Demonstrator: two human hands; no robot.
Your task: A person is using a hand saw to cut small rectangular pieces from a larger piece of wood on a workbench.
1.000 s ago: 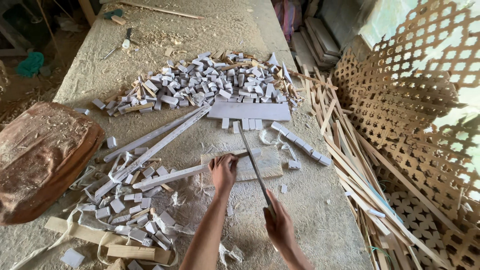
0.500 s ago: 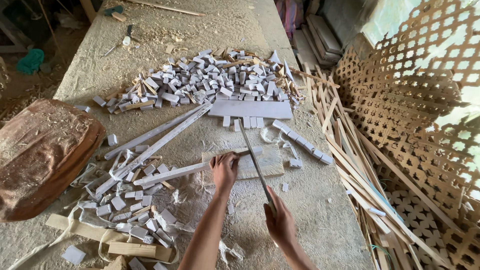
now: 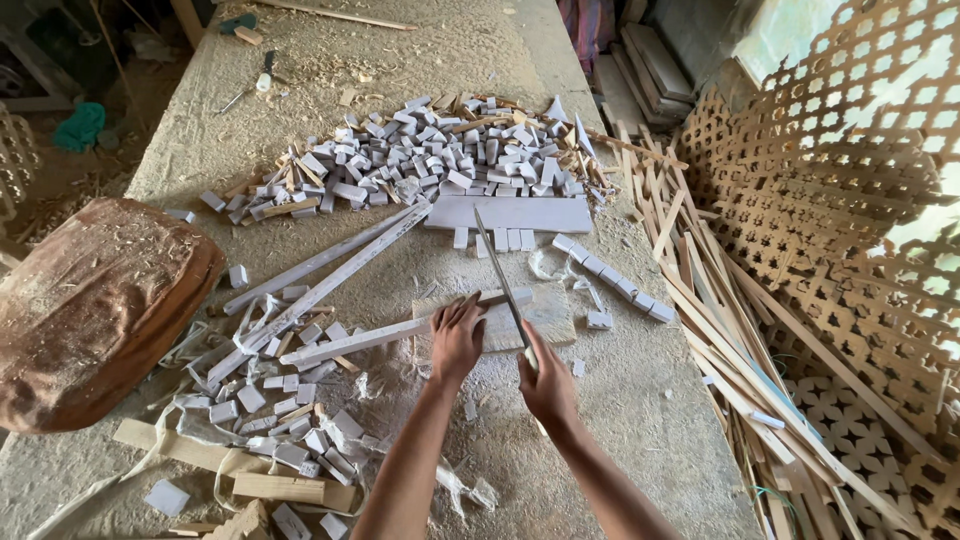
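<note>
My left hand (image 3: 457, 335) presses down on a long pale wooden strip (image 3: 360, 341) where it lies across a small flat wooden block (image 3: 555, 312). Just to its right, my right hand (image 3: 545, 380) grips the handle of a long thin blade (image 3: 498, 268). The blade angles up and away over the strip, with its tip near a flat pale board (image 3: 510, 213). A short row of cut pale pieces (image 3: 615, 280) lies to the right of the block.
A big heap of small cut blocks (image 3: 430, 160) covers the far bench. More cut pieces and offcuts (image 3: 270, 400) lie at lower left, beside a dusty brown cushion (image 3: 95, 300). Loose wooden slats (image 3: 700, 270) and lattice panels (image 3: 840, 180) crowd the right side.
My right hand has moved forward, closer to my left hand, and the blade has risen and now reaches farther up the bench. My left hand stays on the strip.
</note>
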